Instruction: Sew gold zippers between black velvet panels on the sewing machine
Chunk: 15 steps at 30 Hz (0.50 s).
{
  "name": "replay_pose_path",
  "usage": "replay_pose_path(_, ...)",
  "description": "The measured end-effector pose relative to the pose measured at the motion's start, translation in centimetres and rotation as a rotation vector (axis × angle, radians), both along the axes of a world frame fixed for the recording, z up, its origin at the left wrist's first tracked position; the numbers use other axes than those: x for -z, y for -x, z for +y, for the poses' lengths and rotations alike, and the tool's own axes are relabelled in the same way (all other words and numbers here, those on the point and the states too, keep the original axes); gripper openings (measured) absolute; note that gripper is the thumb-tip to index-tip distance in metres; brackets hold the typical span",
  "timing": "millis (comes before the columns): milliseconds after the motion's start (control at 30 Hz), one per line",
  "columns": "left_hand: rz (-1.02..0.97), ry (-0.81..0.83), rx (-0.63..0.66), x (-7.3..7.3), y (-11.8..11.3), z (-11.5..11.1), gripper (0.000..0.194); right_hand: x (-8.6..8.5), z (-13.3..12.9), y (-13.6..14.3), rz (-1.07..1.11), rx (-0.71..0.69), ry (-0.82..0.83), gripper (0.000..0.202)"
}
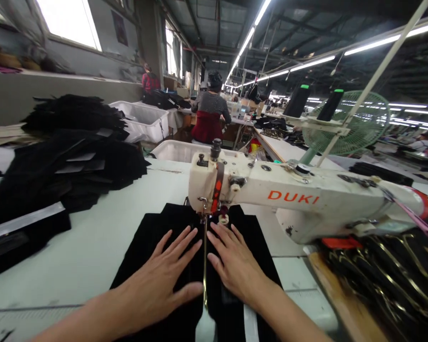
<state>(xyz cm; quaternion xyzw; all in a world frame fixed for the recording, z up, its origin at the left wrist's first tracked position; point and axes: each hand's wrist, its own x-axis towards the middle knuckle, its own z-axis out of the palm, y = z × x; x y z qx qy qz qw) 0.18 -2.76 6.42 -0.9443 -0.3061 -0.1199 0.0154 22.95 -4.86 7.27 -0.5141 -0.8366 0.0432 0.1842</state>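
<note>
A black fabric piece [142,256] lies flat on the sewing table, its far edge beneath the head of a white sewing machine [253,183]. Down its middle runs a gold-toothed zipper [205,266], leading up to the needle area. My left hand [174,266] rests flat on the cloth left of the zipper, fingers spread and pointing at the machine. On the other side, my right hand [233,261] presses the cloth with its fingers stretched out. The needle tip itself is too small to make out.
Stacks of black cut fabric [82,156] cover the table's left side. Black zippers with gold teeth [388,270] lie at the right. Behind are white plastic bins [141,118], a green fan [349,123], black thread cones [297,101] and a seated person [212,109].
</note>
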Motion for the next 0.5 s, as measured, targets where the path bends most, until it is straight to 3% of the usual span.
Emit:
replay_pose_path(67, -0.007, -0.031, 0.054, -0.1, 0.6, -2.8, 0.096, -0.1, -2.5, 0.1, 0.056, -0.008, 0.048, 0.045)
replay_pose_path(100, -0.027, -0.055, 0.066, 0.1, 0.9, -4.0, 0.096, 0.0, -3.7, 0.1, 0.084, -0.024, 0.067, 0.049)
replay_pose_path(167, -0.089, -0.067, 0.058, 0.5, 1.6, -5.8, 0.082, 0.5, -5.6, 0.2, 0.128, -0.072, 0.086, 0.065)
replay_pose_path(267, -0.167, 0.065, -0.008, 0.9, 2.7, -6.2, 0.062, 1.3, -6.5, 0.3, 0.171, -0.118, 0.073, 0.083)
replay_pose_path(400, -0.214, 0.32, -0.153, -0.4, 4.0, -5.0, 0.047, 0.8, -5.5, 0.2, 0.131, -0.164, 0.006, 0.038)
replay_pose_path(500, -0.21, 0.39, -0.113, -2.0, 4.6, -4.3, 0.048, -0.7, -4.5, -0.4, 0.031, -0.215, -0.025, 0.018)
